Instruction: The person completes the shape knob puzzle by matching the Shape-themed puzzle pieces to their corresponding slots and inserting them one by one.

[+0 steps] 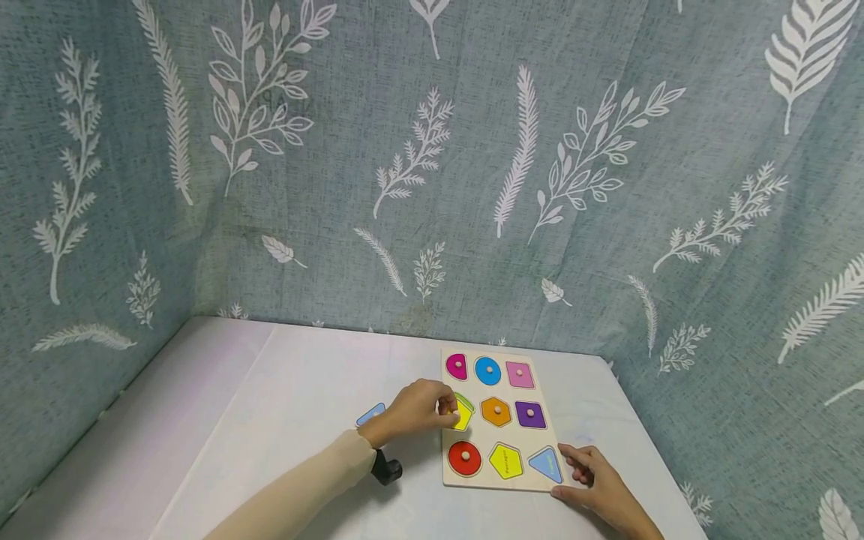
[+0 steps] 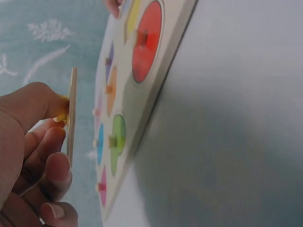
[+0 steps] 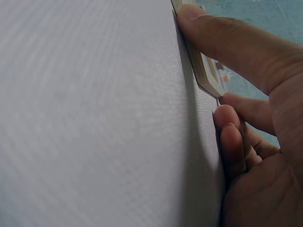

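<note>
My left hand pinches a yellow pentagon piece by its knob, over the left side of a wooden shape puzzle board. In the left wrist view this piece shows edge-on, raised off the board. Below it in the head view, a green piece is partly hidden. My right hand grips the board's near right corner, thumb on the front edge and fingers at the right side. Two recesses without knobs show at the near side: a yellow pentagon recess and a blue triangle recess.
A blue triangle piece lies on the white table behind my left wrist. Knobbed pieces sit in the board, among them a red circle, an orange hexagon and a purple square. Patterned curtains surround the table.
</note>
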The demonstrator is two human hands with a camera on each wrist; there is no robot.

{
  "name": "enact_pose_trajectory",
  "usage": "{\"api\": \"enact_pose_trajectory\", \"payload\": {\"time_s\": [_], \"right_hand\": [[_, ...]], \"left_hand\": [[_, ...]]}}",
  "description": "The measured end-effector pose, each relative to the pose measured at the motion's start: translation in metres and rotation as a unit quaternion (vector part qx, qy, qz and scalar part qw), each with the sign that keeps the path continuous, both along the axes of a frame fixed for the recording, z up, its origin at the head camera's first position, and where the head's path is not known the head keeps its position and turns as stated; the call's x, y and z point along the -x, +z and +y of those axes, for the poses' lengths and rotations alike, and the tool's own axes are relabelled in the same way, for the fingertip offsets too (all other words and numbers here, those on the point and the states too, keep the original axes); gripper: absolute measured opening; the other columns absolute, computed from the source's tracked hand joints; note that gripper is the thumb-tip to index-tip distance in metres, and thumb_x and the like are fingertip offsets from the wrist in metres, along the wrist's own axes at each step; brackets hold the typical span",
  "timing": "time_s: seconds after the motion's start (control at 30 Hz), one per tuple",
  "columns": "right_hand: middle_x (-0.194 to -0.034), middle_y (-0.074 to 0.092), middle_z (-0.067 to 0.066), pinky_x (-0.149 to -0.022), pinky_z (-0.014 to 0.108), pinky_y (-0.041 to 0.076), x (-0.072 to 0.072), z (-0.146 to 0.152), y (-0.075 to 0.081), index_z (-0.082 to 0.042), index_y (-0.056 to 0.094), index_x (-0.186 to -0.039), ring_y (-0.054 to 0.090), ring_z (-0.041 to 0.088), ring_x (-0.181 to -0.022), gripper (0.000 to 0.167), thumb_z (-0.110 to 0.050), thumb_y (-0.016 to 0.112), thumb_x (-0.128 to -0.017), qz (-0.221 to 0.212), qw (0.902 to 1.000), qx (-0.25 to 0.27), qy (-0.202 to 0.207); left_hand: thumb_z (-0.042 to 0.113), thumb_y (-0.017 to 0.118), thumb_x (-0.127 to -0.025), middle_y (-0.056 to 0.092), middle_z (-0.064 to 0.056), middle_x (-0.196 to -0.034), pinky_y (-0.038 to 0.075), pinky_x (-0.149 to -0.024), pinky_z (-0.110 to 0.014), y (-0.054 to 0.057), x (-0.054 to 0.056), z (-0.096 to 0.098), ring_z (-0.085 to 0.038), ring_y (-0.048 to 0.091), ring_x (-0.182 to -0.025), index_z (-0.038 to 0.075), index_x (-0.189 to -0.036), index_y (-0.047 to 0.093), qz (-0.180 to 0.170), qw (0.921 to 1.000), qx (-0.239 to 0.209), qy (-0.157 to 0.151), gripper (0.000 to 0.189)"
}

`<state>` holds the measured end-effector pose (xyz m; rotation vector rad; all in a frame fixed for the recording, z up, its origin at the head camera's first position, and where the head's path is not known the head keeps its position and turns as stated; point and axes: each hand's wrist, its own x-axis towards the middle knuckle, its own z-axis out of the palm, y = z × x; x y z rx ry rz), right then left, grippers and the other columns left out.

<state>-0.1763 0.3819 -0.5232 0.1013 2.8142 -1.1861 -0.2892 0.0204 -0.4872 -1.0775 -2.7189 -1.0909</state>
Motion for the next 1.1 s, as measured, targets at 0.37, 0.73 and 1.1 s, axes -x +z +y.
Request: {"api": "enact_pose_trajectory", "payload": {"time_s": [0.37,0.73,1.1], "right_hand": [[-0.105,0.047,0.004,-0.074,0.026,0.04,0.0,0.0,0.0,-0.004,0.06,-0.142,0.044,0.018,-0.092,0.082,-0.029,0.095,-0.072,-0.003,1.0,-0.004,-0.004],[-0.105,0.047,0.005,-0.075,0.026,0.041,0.0,-0.001,0.0,-0.004,0.06,-0.141,0.045,0.018,-0.091,0.082,-0.028,0.095,-0.072,0.0,1.0,0.001,-0.004],[-0.105,0.047,0.005,-0.074,0.026,0.039,-0.001,-0.001,0.001,-0.004,0.06,-0.142,0.044,0.018,-0.091,0.082,-0.027,0.095,-0.072,-0.004,1.0,0.007,-0.003]], "left_hand": [[0.023,0.081,-0.085,0.055,0.015,-0.068,0.044,-0.062,-0.02,0.003,-0.009,0.02,-0.002,0.05,-0.067,0.019,-0.083,0.071,-0.007,0.9999,0.003,-0.008,0.011],[0.023,0.081,-0.086,0.055,0.014,-0.066,0.044,-0.06,-0.019,0.0,-0.016,0.037,-0.001,0.05,-0.066,0.019,-0.084,0.071,-0.021,0.9996,0.001,-0.019,0.011],[0.026,0.081,-0.087,0.054,0.014,-0.067,0.044,-0.058,-0.018,-0.007,-0.023,0.051,0.0,0.051,-0.064,0.021,-0.084,0.069,-0.037,0.9991,0.01,-0.018,0.013]]}}
